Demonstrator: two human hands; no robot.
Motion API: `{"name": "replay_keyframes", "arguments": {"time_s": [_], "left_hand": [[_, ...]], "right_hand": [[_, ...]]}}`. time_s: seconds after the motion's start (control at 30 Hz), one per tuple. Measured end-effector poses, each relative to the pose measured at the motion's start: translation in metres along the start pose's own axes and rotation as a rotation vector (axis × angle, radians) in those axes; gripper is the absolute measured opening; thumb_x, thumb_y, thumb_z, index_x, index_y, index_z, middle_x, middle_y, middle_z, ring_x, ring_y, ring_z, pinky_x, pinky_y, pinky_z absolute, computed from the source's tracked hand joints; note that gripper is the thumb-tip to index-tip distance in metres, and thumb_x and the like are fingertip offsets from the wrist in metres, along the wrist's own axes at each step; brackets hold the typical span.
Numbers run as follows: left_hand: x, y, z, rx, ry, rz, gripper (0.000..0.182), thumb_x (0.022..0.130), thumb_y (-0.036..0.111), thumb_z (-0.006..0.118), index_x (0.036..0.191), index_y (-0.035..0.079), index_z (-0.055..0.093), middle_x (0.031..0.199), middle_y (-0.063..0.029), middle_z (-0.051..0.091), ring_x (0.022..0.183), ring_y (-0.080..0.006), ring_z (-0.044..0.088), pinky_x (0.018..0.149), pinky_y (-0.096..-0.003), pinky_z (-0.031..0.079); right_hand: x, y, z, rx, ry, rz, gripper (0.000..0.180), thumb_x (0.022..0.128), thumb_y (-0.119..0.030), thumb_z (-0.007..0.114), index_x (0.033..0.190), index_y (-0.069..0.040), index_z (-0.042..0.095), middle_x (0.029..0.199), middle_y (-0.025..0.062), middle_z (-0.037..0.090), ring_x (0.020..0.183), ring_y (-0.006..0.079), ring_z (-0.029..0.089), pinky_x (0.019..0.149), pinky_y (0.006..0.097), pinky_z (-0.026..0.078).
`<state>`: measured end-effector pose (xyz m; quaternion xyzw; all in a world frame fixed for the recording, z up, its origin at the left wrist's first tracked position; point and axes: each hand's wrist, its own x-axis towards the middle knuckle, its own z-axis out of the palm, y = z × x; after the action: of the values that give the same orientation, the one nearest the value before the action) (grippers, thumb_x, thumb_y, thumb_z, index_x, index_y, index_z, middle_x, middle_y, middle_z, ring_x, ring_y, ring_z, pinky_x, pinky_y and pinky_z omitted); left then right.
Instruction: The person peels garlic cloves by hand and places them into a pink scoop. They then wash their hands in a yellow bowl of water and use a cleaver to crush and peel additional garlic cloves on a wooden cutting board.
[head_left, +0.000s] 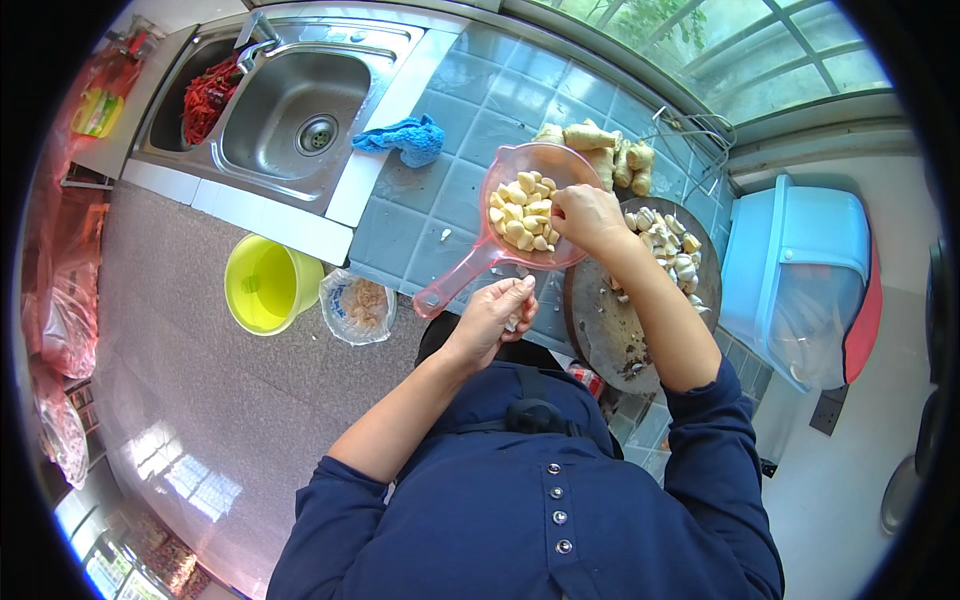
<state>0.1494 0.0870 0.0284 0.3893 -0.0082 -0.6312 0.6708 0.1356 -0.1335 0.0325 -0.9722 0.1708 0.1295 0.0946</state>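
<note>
My right hand (589, 217) is over the right side of a pink plastic ladle (457, 280), fingers curled down at its peeled garlic cloves (525, 210); whether it holds a clove is hidden. Below the ladle, near the counter's front edge, my left hand (504, 313) has its thumb and fingers closed on bits of garlic skin (513, 322). Unpeeled garlic cloves (670, 244) lie on a round wooden chopping board (622, 337), under and beside my right forearm.
Ginger roots (592, 137) lie behind the ladle. A blue cloth (412, 141) rests beside the steel sink (300, 112), which holds red peppers (210, 97). Below the counter stand a yellow-green bucket (270, 285) and a lined bin (358, 306). A blue plastic container (802, 262) stands right.
</note>
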Motion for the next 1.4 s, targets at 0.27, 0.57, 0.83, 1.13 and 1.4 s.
{"name": "replay_keyframes", "arguments": {"time_s": [0.27, 0.57, 0.83, 1.13, 1.4], "left_hand": [[0.026, -0.015, 0.029, -0.071, 0.041, -0.036, 0.034, 0.095, 0.033, 0.056, 0.111, 0.003, 0.060, 0.089, -0.0006, 0.060, 0.067, -0.0059, 0.050, 0.052, -0.0166, 0.037], [0.067, -0.063, 0.076, 0.476, -0.094, -0.182, 0.021, 0.088, 0.020, 0.069, 0.099, 0.003, 0.071, 0.079, -0.0002, 0.067, 0.060, -0.0017, 0.050, 0.053, -0.0157, 0.037], [0.088, -0.094, 0.114, 0.422, -0.153, -0.376, 0.022, 0.094, 0.013, 0.058, 0.110, 0.000, 0.063, 0.086, -0.0029, 0.065, 0.066, -0.0028, 0.052, 0.048, -0.0152, 0.035], [0.083, -0.104, 0.120, 0.557, -0.079, -0.207, 0.020, 0.089, 0.020, 0.068, 0.099, 0.003, 0.067, 0.080, -0.0007, 0.065, 0.065, -0.0036, 0.053, 0.051, -0.0166, 0.038], [0.062, -0.093, 0.122, 0.491, -0.105, -0.168, 0.027, 0.087, 0.022, 0.070, 0.104, 0.001, 0.069, 0.084, -0.0026, 0.069, 0.067, -0.0052, 0.056, 0.055, -0.0184, 0.043]], "right_hand": [[-0.107, 0.011, -0.024, 0.913, 0.115, 0.064, 0.011, 0.080, -0.012, 0.070, 0.083, -0.002, 0.068, 0.070, 0.0044, 0.063, 0.061, 0.0085, 0.058, 0.058, 0.0237, 0.047], [-0.243, 0.069, 0.045, 1.229, 0.404, 0.498, 0.020, 0.083, -0.001, 0.064, 0.101, -0.005, 0.071, 0.092, 0.0075, 0.070, 0.078, 0.0138, 0.065, 0.065, 0.0241, 0.052], [-0.271, 0.151, 0.097, 0.516, 0.659, 0.434, 0.032, 0.076, -0.006, 0.072, 0.107, -0.008, 0.067, 0.101, 0.0087, 0.059, 0.089, 0.0239, 0.059, 0.075, 0.0334, 0.050], [-0.272, 0.108, 0.072, 1.037, 0.636, 0.288, 0.025, 0.087, -0.020, 0.067, 0.103, -0.001, 0.064, 0.092, 0.0083, 0.062, 0.082, 0.0186, 0.062, 0.072, 0.0284, 0.049], [-0.266, 0.069, 0.074, 1.393, 0.688, 0.133, 0.030, 0.084, -0.012, 0.069, 0.113, -0.004, 0.066, 0.094, 0.0054, 0.061, 0.082, 0.0123, 0.060, 0.072, 0.0243, 0.050]]}}
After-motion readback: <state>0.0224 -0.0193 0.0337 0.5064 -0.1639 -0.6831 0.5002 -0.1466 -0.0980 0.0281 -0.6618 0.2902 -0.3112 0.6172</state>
